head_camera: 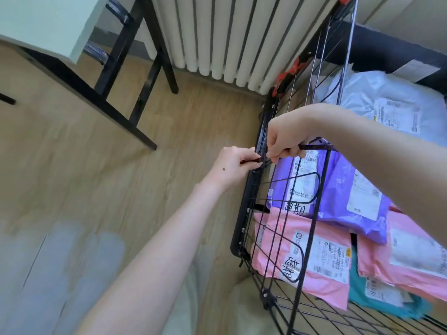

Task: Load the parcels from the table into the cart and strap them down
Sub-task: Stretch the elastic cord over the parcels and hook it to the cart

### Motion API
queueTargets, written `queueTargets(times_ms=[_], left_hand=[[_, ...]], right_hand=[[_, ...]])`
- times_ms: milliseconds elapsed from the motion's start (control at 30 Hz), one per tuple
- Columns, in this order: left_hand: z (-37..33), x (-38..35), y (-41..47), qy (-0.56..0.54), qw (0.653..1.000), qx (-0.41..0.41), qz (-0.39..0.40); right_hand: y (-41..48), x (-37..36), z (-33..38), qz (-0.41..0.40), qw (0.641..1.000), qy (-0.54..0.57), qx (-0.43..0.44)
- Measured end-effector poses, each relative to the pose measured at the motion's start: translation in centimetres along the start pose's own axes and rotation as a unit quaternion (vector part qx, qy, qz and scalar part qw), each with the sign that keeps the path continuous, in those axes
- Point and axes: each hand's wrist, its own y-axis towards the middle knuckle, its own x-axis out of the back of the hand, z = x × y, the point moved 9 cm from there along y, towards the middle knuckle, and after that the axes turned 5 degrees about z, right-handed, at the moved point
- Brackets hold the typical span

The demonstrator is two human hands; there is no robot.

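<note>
I'm looking down past the white radiator (pixel 229 37), which stands behind the cart (pixel 244 213), with pale wood floor (pixel 121 189) spreading out to the cart's left. A black-framed table (pixel 84 90) sits well off to the left of the cart too.

The cart itself is black wire mesh, and the parcels are in it. There's a white parcel (pixel 387 97) at the far end and a purple parcel (pixel 338 189) in the middle, overlapping a pink parcel (pixel 278 238) nearer me. A second pink parcel (pixel 411 250) lies to the right, and a teal parcel (pixel 362 298) pokes out from beneath the pink ones.

Now the hands, both up at the cart's left rim. The right hand (pixel 287 139) reaches across over the parcels, fingers curled round a dark strap (pixel 316 147) that runs off to the right above the purple parcel. The left hand (pixel 232 165) is just outside the rim, pinching the strap's end between thumb and fingers. The two hands are almost touching. I can't tell what the strap's end fastens to.
</note>
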Motion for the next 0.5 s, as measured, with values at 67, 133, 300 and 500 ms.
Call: queueTargets(times_ms=[67, 133, 300, 500], left_hand=[[1.0, -2.2, 1.0, -0.062, 0.998, 0.022, 0.02], [2.1, -4.1, 1.5, -0.15, 0.987, 0.047, 0.032], [4.6, -6.1, 1.2, -0.304, 0.947, 0.1, 0.017], [8.3, -5.6, 1.2, -0.709, 0.667, 0.162, -0.161]], right_hand=[[1.2, 0.2, -0.7, 0.009, 1.0, 0.014, -0.016], [2.6, 0.4, -1.6, 0.01, 0.999, 0.014, -0.039], [5.6, -1.1, -3.8, 0.079, 0.989, -0.018, -0.124], [8.7, -3.2, -4.6, 0.147, 0.966, -0.082, -0.198]])
